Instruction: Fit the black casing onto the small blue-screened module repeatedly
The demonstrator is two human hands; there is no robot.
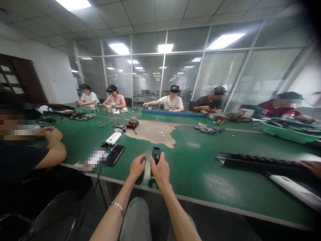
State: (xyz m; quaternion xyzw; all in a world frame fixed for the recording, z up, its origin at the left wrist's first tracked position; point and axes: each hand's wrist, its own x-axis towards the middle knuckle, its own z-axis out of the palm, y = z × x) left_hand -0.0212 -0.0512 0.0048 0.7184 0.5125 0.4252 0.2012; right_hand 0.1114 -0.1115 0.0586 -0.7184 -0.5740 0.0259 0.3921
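My right hand [160, 170] is closed around a small black boxy device [156, 153], held upright just above the near edge of the green table [195, 164]. My left hand [137, 166] hovers right beside it with curled fingers, nothing visible in it; a metal bracelet [118, 206] sits on that wrist. Both forearms reach up from the bottom of the view.
A black phone [115, 154] and a white power bank [113, 138] lie to the left. A keyboard [255, 161] lies at right. A small black-and-orange device [132, 123] stands mid-table by a worn bare patch [155, 132]. Several people sit around the table; one sits close at my left.
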